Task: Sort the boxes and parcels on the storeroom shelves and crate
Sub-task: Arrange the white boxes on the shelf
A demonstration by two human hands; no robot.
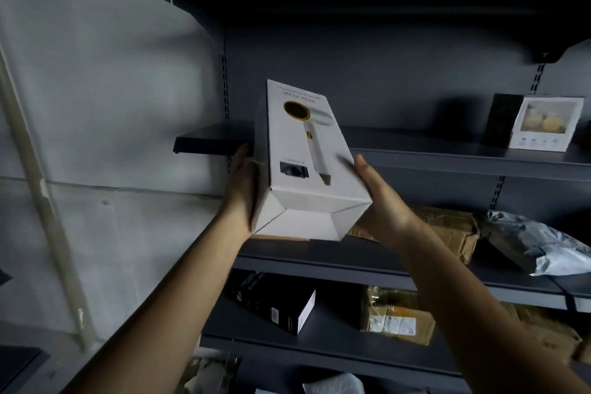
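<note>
Currently mid-sort, by my read. Both hands hold one white box (303, 150) in the air, in front of the left end of the middle shelf (447, 160), its long side tilted up and away. Left hand (243, 195) clasps its left side, right hand (382, 201) its right side with the thumb laid up the printed face; the other fingers wrap out of sight behind the carton. Box not yet set down. Far right on that shelf: a black box (502, 120) and a picture carton (547, 123), upright, side by side. Shelf below: a brown parcel (447, 230) and a grey mailer bag (537, 246) to the right. Lower again: a black-and-white box (271, 301) lying askew, a taped parcel (396, 317) right of it. Those look unsorted to me. Crate I cannot make out.
</note>
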